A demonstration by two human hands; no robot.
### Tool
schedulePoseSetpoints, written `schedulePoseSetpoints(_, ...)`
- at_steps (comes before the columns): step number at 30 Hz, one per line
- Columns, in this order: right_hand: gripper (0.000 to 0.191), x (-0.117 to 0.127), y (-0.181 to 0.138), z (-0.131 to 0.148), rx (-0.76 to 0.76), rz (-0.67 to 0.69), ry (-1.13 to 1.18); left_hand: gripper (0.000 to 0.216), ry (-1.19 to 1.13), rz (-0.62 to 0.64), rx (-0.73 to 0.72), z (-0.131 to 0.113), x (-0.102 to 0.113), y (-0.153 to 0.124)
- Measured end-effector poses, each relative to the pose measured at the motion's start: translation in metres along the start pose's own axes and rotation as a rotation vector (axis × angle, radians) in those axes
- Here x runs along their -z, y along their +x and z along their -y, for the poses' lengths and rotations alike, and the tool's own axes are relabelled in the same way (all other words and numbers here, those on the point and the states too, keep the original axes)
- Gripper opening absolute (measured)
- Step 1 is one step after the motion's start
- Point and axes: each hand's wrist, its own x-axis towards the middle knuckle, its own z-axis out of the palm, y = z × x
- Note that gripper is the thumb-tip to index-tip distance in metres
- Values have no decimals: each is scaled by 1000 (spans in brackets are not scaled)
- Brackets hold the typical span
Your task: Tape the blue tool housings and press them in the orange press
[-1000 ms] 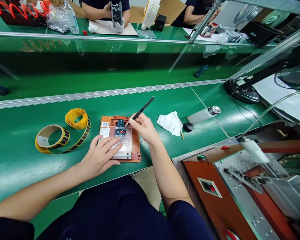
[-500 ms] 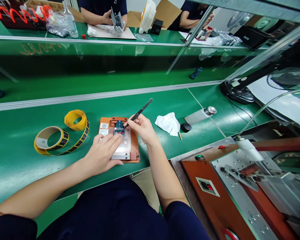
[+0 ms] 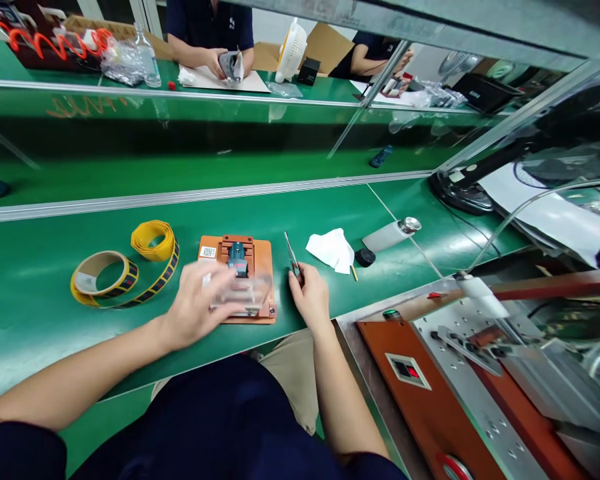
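An orange fixture plate lies on the green bench with a small blue part seated at its far end. My left hand, smeared by motion, grips a clear plastic cover just above the plate's near half. My right hand rests on the bench right of the plate. Its fingers are closed on black tweezers, which lie low with the tip pointing away.
A yellow tape roll with a loose coil lies to the left. A white wipe, a black cap and a white bottle sit to the right. An orange machine stands at lower right. Other people work across the line.
My right hand drew the tweezers off the blue part and set down on the bench beside the plate. My left hand lifted the clear cover off the plate and moved it toward me.
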Motion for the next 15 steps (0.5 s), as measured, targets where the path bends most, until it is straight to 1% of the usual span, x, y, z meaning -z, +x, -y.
schedulePoseSetpoints(1,35,-4,-4,-4,22,0,-59,54,-15,-40,-148,-8,4,-9)
schedulePoseSetpoints(2,36,-7,-7,-7,38,-3,-108,43,-43,-19,-282,-16,8,-20)
schedulePoseSetpoints(3,37,-9,-9,-9,50,-9,-146,33,-77,48,-386,-22,12,-32)
schedulePoseSetpoints(4,39,-9,-11,-9,64,-25,-172,28,-108,151,-450,-26,15,-44)
schedulePoseSetpoints(5,40,-8,-11,-8,86,-48,-183,28,-125,269,-470,-29,17,-54)
schedulePoseSetpoints(6,42,-6,-11,-5,118,-71,-176,31,-134,367,-462,-30,19,-64)
schedulePoseSetpoints(7,43,-3,-10,0,163,-81,-150,33,-144,434,-443,-29,21,-71)
schedulePoseSetpoints(8,43,0,-8,6,216,-71,-104,34,-154,472,-414,-27,22,-76)
schedulePoseSetpoints(9,41,2,-7,14,271,-39,-43,34,-166,481,-392,-25,22,-79)
schedulePoseSetpoints(10,39,3,-4,22,322,13,29,34,-179,470,-381,-23,23,-78)
schedulePoseSetpoints(12,35,3,0,39,376,116,179,32,-184,383,-331,-18,23,-70)
schedulePoseSetpoints(13,33,1,3,47,371,144,243,31,-165,319,-272,-15,23,-62)
schedulePoseSetpoints(15,31,-4,8,60,333,162,351,26,-120,186,-71,-11,21,-43)
